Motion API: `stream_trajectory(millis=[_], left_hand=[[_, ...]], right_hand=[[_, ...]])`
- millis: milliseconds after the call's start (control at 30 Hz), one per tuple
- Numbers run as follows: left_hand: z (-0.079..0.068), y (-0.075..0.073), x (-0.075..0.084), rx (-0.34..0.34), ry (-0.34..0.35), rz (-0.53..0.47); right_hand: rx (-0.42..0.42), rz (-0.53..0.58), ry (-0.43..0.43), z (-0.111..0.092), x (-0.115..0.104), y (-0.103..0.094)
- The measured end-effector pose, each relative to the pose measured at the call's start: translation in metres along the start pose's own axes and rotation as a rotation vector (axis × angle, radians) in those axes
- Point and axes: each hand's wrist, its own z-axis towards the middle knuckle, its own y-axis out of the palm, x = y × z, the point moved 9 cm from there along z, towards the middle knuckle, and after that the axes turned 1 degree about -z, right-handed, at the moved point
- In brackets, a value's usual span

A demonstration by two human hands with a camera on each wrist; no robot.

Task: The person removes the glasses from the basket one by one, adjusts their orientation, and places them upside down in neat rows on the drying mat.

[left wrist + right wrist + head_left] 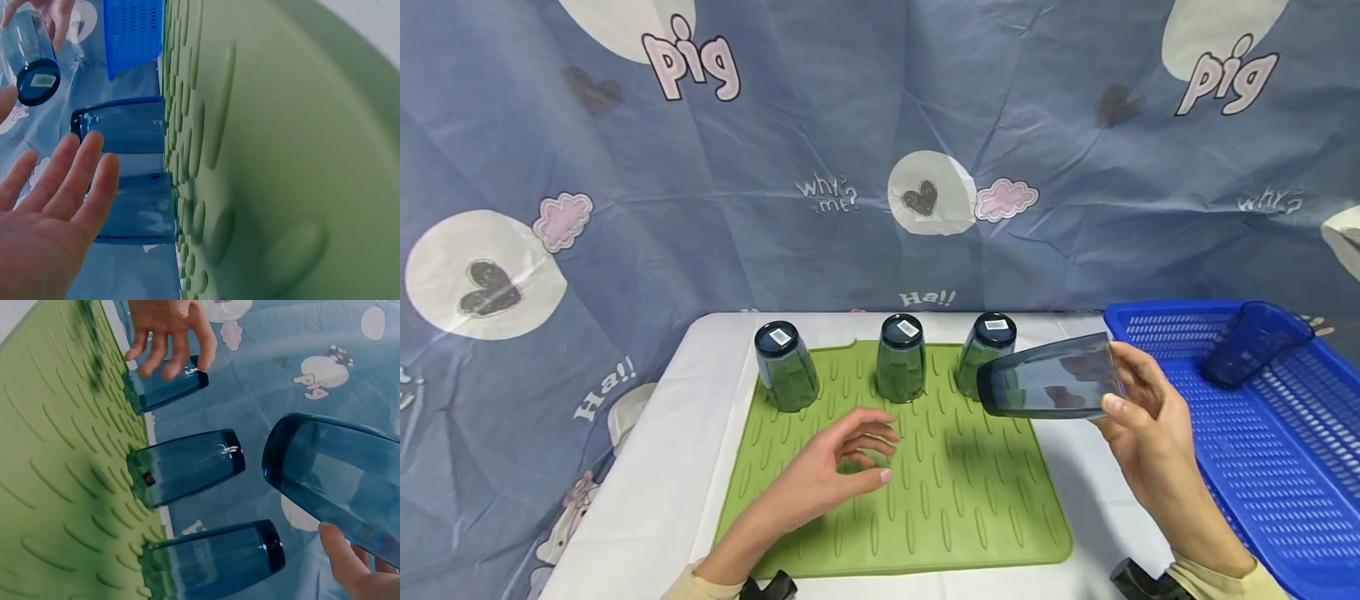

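My right hand (pixel 1150 433) grips a blue-tinted glass tumbler (pixel 1048 379) near its rim, thumb on the near side. The tumbler lies nearly level in the air, its dark base pointing left, above the mat's right side. My left hand (pixel 835 467) hovers over the green ridged mat (pixel 917 517), fingers loosely bent and holding nothing. Along the mat's back edge three matching tumblers stand upside down: a left one (pixel 788 371), a middle one (pixel 901 362) and a right one (pixel 979 354), partly hidden by the held tumbler. Labels show on their bases.
To the right is a blue perforated plastic basket (pixel 1262 467), with another tumbler (pixel 1251 346) leaning inside its back part. A white cloth (pixel 647 492) covers the table under the mat. Behind hangs a blue printed curtain (pixel 820 250).
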Motion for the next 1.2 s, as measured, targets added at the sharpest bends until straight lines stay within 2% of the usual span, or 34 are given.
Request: stream_trajectory(millis=[233,367,600,833,1067,1200], left_hand=[[0.000,0.007,0.002,0.017,-0.008,-0.006],[-0.001,0.010,0.002,0.024,-0.023,-0.018],[0.000,0.014,0.003,0.007,-0.024,-0.038],[-0.001,0.016,0.004,-0.004,-0.040,-0.058],[-0.002,0.022,0.010,-0.019,-0.009,-0.123],[-0.002,0.025,0.011,-0.010,-0.023,-0.154]], right_hand=[[-0.045,0.098,0.015,0.000,0.009,0.006],[-0.043,0.109,0.027,-0.001,0.015,0.007],[-0.063,0.080,0.062,-0.007,0.026,0.016],[-0.044,0.048,0.099,-0.015,0.036,0.026],[-0.106,0.046,0.122,-0.021,0.044,0.039],[-0.117,0.057,0.159,-0.025,0.051,0.044]])
